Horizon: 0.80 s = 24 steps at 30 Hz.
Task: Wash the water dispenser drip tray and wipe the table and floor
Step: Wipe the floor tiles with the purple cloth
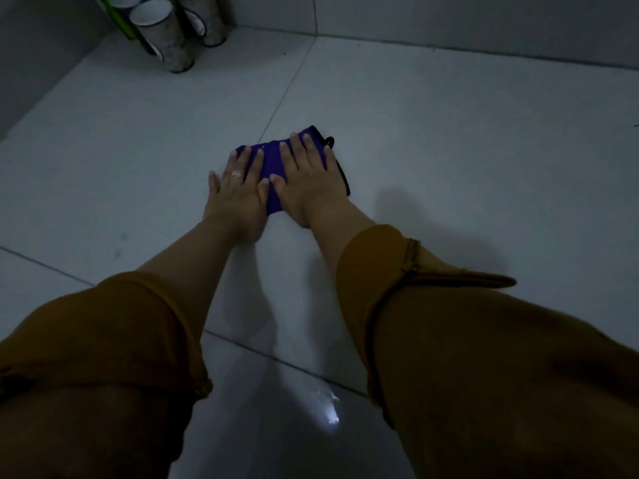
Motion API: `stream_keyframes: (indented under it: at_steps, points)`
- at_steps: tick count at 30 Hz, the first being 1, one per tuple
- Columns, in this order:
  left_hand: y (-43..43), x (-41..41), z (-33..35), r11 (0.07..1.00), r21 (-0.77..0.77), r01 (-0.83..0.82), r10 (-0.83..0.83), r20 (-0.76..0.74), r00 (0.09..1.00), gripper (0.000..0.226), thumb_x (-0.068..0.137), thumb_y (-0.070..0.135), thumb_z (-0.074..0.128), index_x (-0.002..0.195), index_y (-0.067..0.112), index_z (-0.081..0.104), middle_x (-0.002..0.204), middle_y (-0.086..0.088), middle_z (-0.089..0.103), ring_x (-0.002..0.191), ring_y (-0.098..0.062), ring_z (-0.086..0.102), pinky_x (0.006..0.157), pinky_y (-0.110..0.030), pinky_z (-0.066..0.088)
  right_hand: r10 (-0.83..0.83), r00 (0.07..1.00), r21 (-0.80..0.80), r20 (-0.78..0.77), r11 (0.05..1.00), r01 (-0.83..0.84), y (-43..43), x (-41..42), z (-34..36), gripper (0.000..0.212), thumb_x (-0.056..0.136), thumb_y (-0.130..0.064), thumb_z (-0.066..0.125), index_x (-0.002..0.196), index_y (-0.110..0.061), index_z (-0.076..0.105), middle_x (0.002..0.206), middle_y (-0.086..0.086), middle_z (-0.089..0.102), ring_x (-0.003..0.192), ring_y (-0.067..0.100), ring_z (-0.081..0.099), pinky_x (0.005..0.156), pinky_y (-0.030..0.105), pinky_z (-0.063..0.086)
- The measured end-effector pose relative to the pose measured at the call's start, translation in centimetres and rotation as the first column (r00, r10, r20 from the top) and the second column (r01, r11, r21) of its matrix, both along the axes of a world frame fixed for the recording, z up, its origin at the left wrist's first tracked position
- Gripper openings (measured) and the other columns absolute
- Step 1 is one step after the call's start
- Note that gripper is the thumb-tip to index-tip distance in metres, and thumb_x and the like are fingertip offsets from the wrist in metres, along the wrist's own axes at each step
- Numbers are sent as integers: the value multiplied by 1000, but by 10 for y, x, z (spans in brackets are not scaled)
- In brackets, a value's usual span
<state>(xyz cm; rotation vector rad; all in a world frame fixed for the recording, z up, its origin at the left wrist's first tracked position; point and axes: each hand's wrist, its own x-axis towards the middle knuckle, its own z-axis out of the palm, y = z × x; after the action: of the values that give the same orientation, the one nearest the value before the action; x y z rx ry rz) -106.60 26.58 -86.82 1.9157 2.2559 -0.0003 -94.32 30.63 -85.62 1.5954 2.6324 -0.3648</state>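
1. The floor-wiping step is in hand. A purple cloth (271,164) lies flat on the tiled floor (449,150), well out from the far-left corner where tall tubes (166,32) stand.
2. The left hand (238,188) and right hand (307,178) press on it side by side, fingers straight and spread, gripping nothing.
3. Next, I judge, the cloth needs dragging under even pressure toward the wet glint (328,409) near the floor's near edge.

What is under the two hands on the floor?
A purple cloth lies flat under the left hand and right hand on the tiled floor. Whatever is beneath the cloth cannot be seen.
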Motion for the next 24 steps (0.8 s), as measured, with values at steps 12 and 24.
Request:
stream_keyframes:
  at_steps: [12,24]
  points:
    - [-96,6,-2,992,-13,-129,129,1,992,55,103,31,14,151,14,-5,160,-6,-9,147,-22,-12,117,-47,-4,102,995,-14,-20,995,-102,-87,3,1,60,102,-41,15,151,-12,-3,160,5,-7,147,20,-10,119,41,-6]
    - [-211,106,4,996,-75,-55,56,13,998,58,102,33,17,151,15,-8,159,-5,-14,146,-21,-17,116,-48,-5,30,997,-82,-70,996,-35,-212,106,0,61,101,-43,14,151,-13,-6,160,5,-10,147,19,-13,117,40,-9]
